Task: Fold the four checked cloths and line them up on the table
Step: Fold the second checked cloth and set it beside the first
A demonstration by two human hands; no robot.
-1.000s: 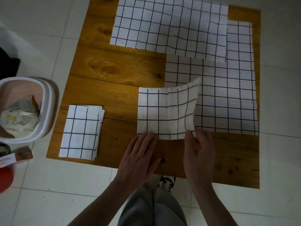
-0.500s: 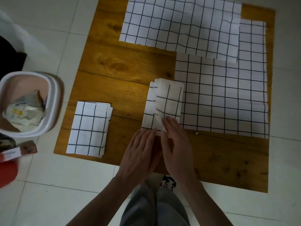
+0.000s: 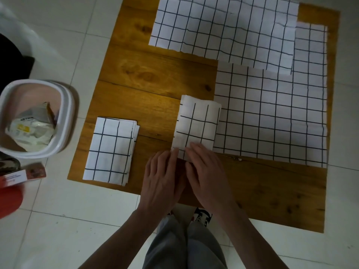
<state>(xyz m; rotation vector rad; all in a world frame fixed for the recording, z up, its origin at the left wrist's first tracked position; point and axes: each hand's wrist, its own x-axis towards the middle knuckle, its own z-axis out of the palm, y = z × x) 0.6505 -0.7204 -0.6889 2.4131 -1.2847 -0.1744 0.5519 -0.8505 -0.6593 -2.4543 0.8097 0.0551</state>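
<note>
Head view looks straight down onto a low wooden table (image 3: pixel 155 78), and from where I sit I can count four checked cloths on it. Both hands rest side by side at the near end of the narrow folded cloth (image 3: pixel 197 126) in the middle of the table. My left hand (image 3: pixel 162 180) lies flat with its fingers straight and together, the tips pressing the cloth's near left corner. My right hand (image 3: pixel 208 175) is just beside it, fingers extended and laid over the near right part of that cloth, pressing down; neither hand curls round anything that I can make out. The folded strip's right edge overlaps the large spread cloth (image 3: pixel 272 117) that covers the right side of the table. A second spread cloth (image 3: pixel 223 28) lies at the far edge, its right end lapping over the first. A finished folded cloth (image 3: pixel 110 150) sits at the table's near left corner, well apart from my hands. On the tiled floor to the left stands a white bin (image 3: pixel 64 117) holding wrappers.
</note>
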